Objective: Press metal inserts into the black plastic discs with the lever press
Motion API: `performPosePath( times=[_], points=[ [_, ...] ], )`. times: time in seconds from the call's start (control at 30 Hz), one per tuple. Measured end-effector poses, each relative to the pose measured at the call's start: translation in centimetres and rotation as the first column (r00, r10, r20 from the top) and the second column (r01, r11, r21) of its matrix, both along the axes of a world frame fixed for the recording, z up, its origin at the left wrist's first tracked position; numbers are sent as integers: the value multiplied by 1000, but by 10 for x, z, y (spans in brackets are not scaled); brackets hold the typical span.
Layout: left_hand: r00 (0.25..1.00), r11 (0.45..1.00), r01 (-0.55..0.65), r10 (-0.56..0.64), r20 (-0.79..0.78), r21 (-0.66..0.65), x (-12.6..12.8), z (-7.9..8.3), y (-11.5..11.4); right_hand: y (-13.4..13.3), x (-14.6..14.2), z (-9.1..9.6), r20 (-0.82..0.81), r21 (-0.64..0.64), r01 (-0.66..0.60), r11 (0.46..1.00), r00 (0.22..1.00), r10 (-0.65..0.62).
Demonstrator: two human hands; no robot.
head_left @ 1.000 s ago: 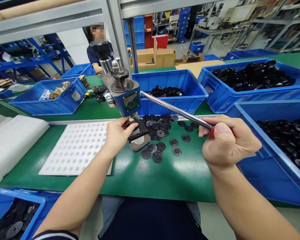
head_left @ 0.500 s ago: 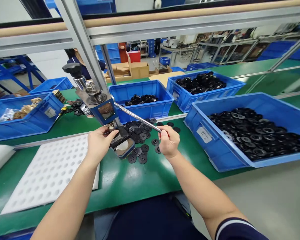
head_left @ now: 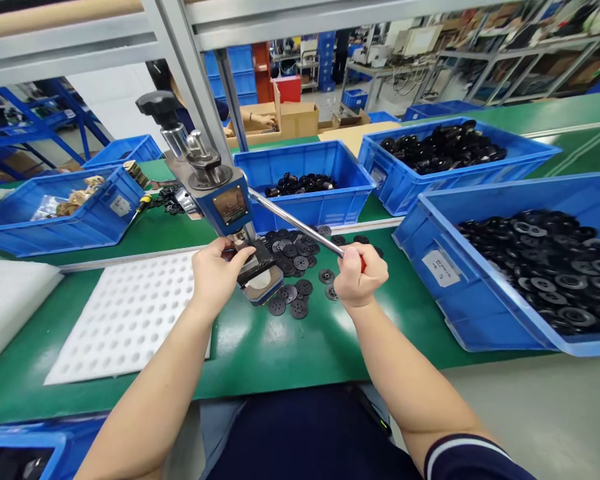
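Note:
A blue hand press (head_left: pixel 231 203) with a black knob on top stands on the green bench. My right hand (head_left: pixel 363 273) is wrapped round the end of its metal lever (head_left: pixel 295 223); a bit of red grip shows by the fingers. My left hand (head_left: pixel 219 272) is at the press's working spot, under the ram, thumb and fingers curled together. What those fingers pinch, if anything, is hidden. Flat black discs with holes (head_left: pixel 299 308) lie loose beside and behind the press base.
A white foam tray with round pockets (head_left: pixel 125 320) lies left of the press. Blue bins (head_left: pixel 443 267) of black rings and parts stand right and behind. Another blue bin (head_left: pixel 95 213) sits at left. Across the bench, a co-worker's hand (head_left: pixel 263 120) is at a cardboard box.
The camera view has tilted down and shifted left. My right hand keeps its hold on the lever, with the fist turned more over its end. My left hand stays at the press.

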State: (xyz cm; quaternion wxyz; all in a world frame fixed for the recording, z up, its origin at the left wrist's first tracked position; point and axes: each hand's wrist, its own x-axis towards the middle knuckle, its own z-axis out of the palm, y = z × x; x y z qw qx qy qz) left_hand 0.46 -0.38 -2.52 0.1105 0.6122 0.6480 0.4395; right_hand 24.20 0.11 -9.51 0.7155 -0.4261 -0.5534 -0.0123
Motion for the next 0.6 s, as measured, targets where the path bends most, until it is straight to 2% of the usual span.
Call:
performPosePath(
  times=[0.07,0.27,0.43,0.5,0.6],
  points=[
    [1000,1000,11,-11,-21,12,-1,0,1,1,0,0,6,-7,22,1000,1000,-22],
    [999,1000,-23,23,-23,-18,-4,-5,0,-5,5,6,62,-76,-85,993,994,90],
    [1000,999,-15,15,13,43,3,-1,-3,-2,1,0,32,-95,29,995,999,-26],
    [999,998,-41,39,32,51,6,0,-3,-3,1,5,64,-94,13,995,998,-7],
    [993,996,-79,76,86,35,8,-1,0,-12,1,23,102,-69,-50,996,993,57]
  ],
)
